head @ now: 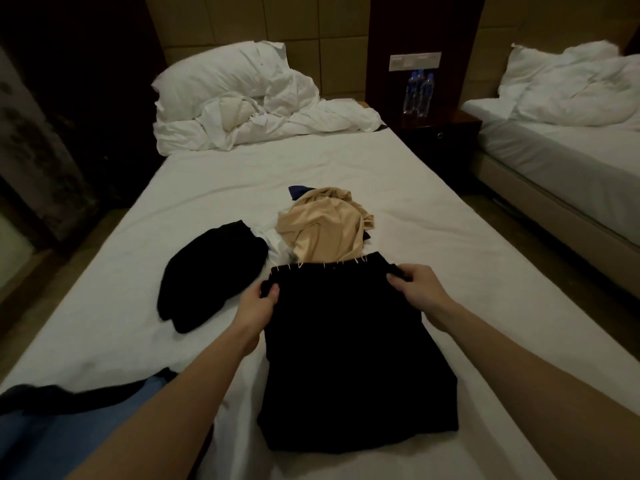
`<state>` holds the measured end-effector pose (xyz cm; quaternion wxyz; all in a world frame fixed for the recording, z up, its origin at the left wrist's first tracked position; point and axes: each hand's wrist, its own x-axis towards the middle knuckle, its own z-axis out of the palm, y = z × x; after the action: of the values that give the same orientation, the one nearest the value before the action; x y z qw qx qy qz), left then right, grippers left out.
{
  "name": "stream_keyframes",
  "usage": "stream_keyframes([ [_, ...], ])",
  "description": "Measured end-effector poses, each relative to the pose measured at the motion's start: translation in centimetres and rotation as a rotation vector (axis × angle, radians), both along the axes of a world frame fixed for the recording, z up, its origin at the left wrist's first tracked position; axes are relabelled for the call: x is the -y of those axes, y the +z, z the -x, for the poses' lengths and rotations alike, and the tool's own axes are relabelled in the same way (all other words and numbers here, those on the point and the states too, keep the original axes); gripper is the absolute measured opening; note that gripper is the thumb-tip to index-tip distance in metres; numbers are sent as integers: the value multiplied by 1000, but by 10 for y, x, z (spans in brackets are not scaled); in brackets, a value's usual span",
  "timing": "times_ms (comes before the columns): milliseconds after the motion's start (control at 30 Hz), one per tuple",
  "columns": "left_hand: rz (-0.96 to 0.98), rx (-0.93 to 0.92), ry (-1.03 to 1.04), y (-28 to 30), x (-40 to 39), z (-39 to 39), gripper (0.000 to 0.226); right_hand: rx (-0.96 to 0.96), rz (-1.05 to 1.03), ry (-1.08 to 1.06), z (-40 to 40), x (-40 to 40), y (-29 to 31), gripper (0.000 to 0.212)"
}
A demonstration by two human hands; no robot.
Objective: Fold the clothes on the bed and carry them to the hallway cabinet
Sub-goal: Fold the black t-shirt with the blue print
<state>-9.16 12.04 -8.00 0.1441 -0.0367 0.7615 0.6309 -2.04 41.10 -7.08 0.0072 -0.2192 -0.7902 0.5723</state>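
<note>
A black garment [349, 355] lies flat on the white bed [207, 202] in front of me, with small pale threads along its far edge. My left hand [258, 306] pinches its far left corner. My right hand [415, 289] grips its far right corner. Just beyond it lies a crumpled beige garment [322, 226] with a bit of dark blue cloth [298, 191] showing behind it. A second black garment [211, 271] lies bunched to the left.
A blue and black cloth [69, 420] lies at the bed's near left corner. A pillow [221, 74] and rumpled duvet [277, 119] fill the head end. A nightstand [440, 133] with water bottles [417, 93] stands right, then a second bed [561, 157].
</note>
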Motion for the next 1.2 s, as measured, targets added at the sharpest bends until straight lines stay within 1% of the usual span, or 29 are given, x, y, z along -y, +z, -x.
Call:
stream_keyframes([
  [100, -61, -69, 23, 33, 19, -32, 17, -154, 65, 6, -39, 10, 43, 16],
  [200, -145, -91, 77, 62, 39, -65, 22, -212, 127, 32, -81, 21, 76, 17],
  [300, -223, -93, 101, 83, 58, -102, 30, -287, 148, 44, -123, 34, 103, 13],
  [433, -308, -202, 81, 110, 81, -158, 25, -372, 179, 31, -176, 52, 132, 19],
  [567, -406, -252, 51, 142, 108, -207, 24, -445, 207, 2, -219, 72, 159, 15],
  [667, -435, -295, 27, 167, 130, -240, 19, -494, 255, 4, -246, 92, 179, 15],
  [733, -460, -303, 25, 182, 145, -259, 22, -522, 307, 5, -260, 106, 191, 15],
  [800, -486, -303, 37, 196, 161, -274, 25, -520, 381, 34, -272, 121, 201, 16],
  [900, -507, -295, 79, 215, 187, -294, 16, -482, 479, 107, -287, 148, 210, 27],
  [933, -505, -290, 99, 221, 196, -300, 16, -470, 502, 137, -290, 158, 210, 29],
  [1033, -465, -279, 143, 234, 235, -313, 32, -404, 554, 215, -296, 194, 212, 30],
  [1067, -452, -266, 147, 238, 250, -318, 35, -384, 568, 238, -296, 208, 214, 27],
  [1133, -428, -253, 147, 243, 281, -326, 41, -364, 594, 284, -295, 234, 215, 14],
  [1200, -392, -251, 158, 245, 309, -328, 41, -341, 623, 315, -289, 257, 214, 5],
])
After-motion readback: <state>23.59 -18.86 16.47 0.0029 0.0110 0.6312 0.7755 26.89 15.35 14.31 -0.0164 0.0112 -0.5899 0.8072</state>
